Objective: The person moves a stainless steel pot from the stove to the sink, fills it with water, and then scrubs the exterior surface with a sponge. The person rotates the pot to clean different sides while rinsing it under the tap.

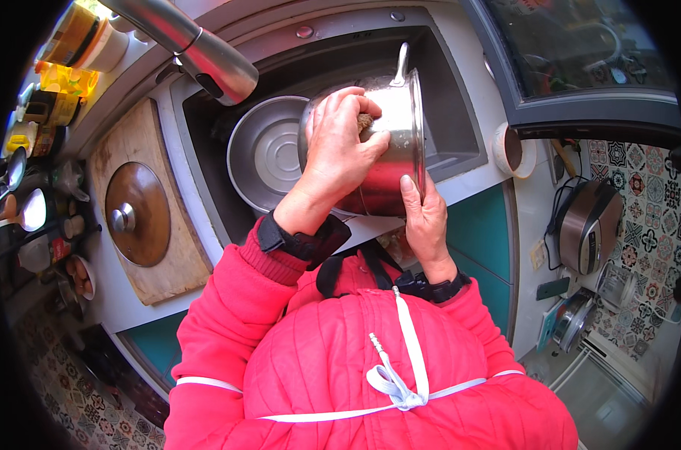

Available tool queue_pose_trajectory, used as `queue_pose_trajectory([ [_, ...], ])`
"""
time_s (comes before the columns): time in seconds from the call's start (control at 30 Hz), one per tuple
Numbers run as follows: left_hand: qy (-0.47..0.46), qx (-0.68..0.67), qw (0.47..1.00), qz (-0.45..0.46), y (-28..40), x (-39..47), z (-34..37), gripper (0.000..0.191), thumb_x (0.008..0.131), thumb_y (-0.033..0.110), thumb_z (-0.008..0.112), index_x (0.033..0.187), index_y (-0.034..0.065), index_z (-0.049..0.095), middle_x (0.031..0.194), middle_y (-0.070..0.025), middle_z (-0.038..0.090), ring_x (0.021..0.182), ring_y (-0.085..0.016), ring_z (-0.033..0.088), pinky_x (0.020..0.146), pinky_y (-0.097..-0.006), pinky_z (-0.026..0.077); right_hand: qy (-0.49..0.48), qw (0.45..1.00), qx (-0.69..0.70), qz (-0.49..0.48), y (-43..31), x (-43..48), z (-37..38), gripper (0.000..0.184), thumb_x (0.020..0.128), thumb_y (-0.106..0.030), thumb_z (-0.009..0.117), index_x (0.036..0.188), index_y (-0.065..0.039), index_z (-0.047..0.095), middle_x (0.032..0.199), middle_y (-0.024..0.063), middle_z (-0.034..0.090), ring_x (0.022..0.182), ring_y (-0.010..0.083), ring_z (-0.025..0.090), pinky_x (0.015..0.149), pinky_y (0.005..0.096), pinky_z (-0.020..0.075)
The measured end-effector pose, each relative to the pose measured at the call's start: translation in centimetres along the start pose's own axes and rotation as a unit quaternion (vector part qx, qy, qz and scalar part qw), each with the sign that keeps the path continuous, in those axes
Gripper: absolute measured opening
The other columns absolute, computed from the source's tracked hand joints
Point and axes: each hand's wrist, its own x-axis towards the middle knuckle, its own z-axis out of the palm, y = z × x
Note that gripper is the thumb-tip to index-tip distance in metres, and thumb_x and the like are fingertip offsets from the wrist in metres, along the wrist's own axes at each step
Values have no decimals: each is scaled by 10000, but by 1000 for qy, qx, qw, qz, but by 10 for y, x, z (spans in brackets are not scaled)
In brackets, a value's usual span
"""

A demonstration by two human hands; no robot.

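Observation:
A stainless steel pot [394,143] is tipped on its side over the sink, its rim towards the right and one loop handle [401,64] at the top. My left hand [343,126] presses a brown scrubber [365,122] against the pot's outer wall; the fingers cover most of the scrubber. With the thumb outside, my right hand [426,222] grips the pot by its rim, the other fingers partly hidden behind it. Behind and left of the pot, a metal basin [250,152] sits in the dark sink [456,121], partly covered by the pot.
A pull-out faucet [217,62] juts over the sink's left side. Left of it, a wooden cutting board [174,242] carries a brown glass lid [138,219]. An open window [588,56] overhangs the right, near a bowl [503,149]. Further right stands an appliance [591,225].

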Motion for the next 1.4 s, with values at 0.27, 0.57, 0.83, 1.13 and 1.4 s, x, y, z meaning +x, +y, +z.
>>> queue_pose_trajectory([
  [0.27,-18,30,999,-7,3,-3,-1,412,692,245,795,1007,66,598,1244,-149,550,1196,-324,504,1031,-421,378,-14,1000,11,22,-3,-1,-3,288,1015,-261,541,1168,-23,598,796,96,608,700,180,516,687,304,464],
  [0.57,-52,57,997,22,-7,-4,-16,386,819,93,567,1202,68,602,1410,-195,475,1255,-363,441,1075,-443,333,9,1000,10,-22,0,4,-2,288,1009,-275,548,1106,-10,609,740,153,594,637,243,525,642,333,465],
  [0.83,8,15,975,224,17,-46,-12,415,769,-45,629,1177,28,641,1270,-202,576,1158,-340,593,969,-389,506,3,1000,19,-3,7,10,-4,298,999,-275,566,1138,-15,616,798,180,650,712,269,631,669,348,490],
  [1.13,34,138,972,188,9,19,-1,168,747,152,641,906,178,690,932,-14,649,864,-258,584,762,-378,487,-8,1000,-5,-17,5,14,-9,319,942,-271,661,1078,15,627,842,171,699,728,333,656,702,361,508],
  [1.4,-23,138,973,183,18,-26,-8,333,779,60,653,1104,121,683,1081,-95,615,969,-307,578,811,-397,506,8,1000,29,-7,10,16,-7,310,954,-282,645,1084,0,634,852,160,704,741,295,661,712,359,507],
])
